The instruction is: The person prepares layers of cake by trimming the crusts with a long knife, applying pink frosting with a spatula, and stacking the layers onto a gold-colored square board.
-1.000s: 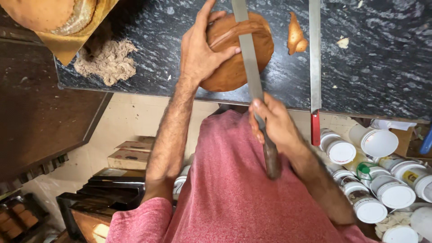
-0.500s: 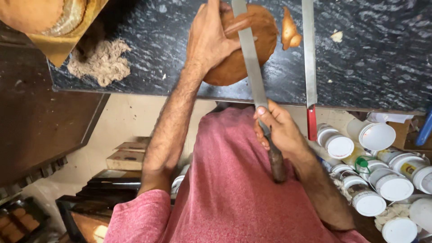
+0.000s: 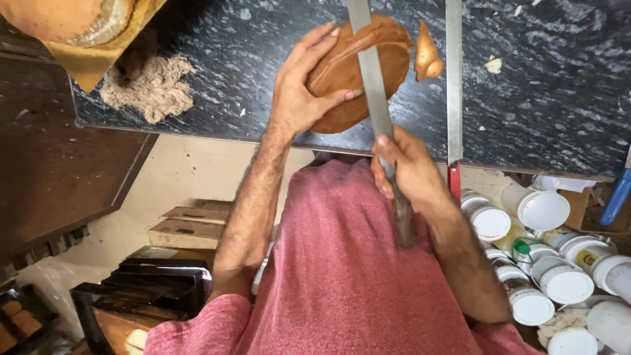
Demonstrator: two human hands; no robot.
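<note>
Head cam: left hand [image 3: 299, 98] now cups the brown loaf [image 3: 358, 72] at counter [image 3: 545, 98] edge w/ fingers spread further; right hand [image 3: 407, 167] grips knife [image 3: 371, 85], blade across its top, cut underway.

Left hand [image 3: 303, 92] spread flat — right hand [image 3: 409, 167] fisted, forearm bent.
</note>
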